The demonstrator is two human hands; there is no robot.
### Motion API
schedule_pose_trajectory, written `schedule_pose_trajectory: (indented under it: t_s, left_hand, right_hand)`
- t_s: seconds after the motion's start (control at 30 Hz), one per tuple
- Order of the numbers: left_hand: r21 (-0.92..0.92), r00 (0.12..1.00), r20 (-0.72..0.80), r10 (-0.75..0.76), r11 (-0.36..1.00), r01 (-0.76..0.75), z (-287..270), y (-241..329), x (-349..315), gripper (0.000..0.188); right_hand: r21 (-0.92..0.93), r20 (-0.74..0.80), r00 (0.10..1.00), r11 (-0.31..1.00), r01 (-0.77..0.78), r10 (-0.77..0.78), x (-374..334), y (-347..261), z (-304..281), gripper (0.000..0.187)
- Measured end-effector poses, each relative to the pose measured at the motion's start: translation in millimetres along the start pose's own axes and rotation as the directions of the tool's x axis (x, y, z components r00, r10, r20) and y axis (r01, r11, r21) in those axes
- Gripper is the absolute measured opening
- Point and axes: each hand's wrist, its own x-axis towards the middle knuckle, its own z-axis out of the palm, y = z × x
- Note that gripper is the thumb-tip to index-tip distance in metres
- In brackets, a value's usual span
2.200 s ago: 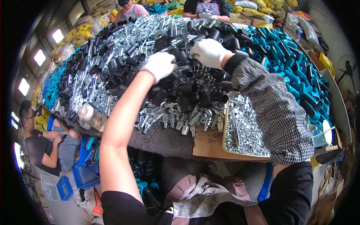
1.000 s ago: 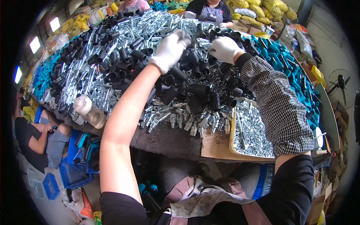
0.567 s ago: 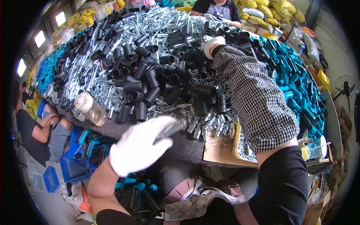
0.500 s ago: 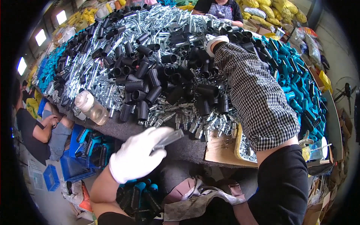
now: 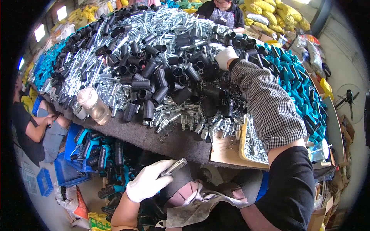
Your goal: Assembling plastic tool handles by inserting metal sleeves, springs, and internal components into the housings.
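Note:
My left hand [image 5: 148, 181], in a white glove, is closed around a shiny metal tube [image 5: 175, 167] above my lap, in front of the table edge. Its upper end sticks out past my thumb and fingers. My right hand [image 5: 226, 57], gloved too and with a checked sleeve over the forearm, reaches far into the heap. The hand looks curled, its fingertips hidden among black ribbed plastic sleeves [image 5: 192, 73]; I cannot make out what they grip. Between me and that hand lie small metal fittings [image 5: 165, 122] and more black sleeves along the heap's near side.
A clear bottle with a white lid [image 5: 93, 106] stands at the near left. A yellow-rimmed tray of small metal parts [image 5: 254, 148] sits at the near right. Teal handles [image 5: 300, 96] are piled on the right; blue crates [image 5: 71, 169] stand below left. Other people sit around the table.
My left hand has moved down and slightly toward me with the metal tube, which now points up to the right. My right hand has shifted slightly nearer and curled down into the heap.

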Motion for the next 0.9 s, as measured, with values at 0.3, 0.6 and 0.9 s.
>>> schedule_pose_trajectory:
  t_s: [0.3, 0.6, 0.9]
  left_hand:
    - [-0.2, 0.998, -0.048, -0.042, 0.979, 0.031, 30.0, -0.4, 24.5, 0.043]
    - [0.096, 0.971, -0.22, 0.09, 0.993, -0.071, 56.7, 2.0, 24.1, 0.046]
    - [0.086, 0.934, -0.309, 0.178, 0.983, -0.159, 85.2, 25.6, -3.2, 0.042]
  right_hand:
    - [0.094, -0.44, 0.852, 0.929, 0.359, -0.285, 14.4, 24.9, 38.1, 0.021]
    - [0.31, -0.498, 0.847, 0.875, 0.371, -0.183, -47.3, 41.6, 8.4, 0.037]
    - [0.665, -0.665, 0.746, 0.453, 0.594, -0.002, -328.0, -37.2, -13.5, 0.032]
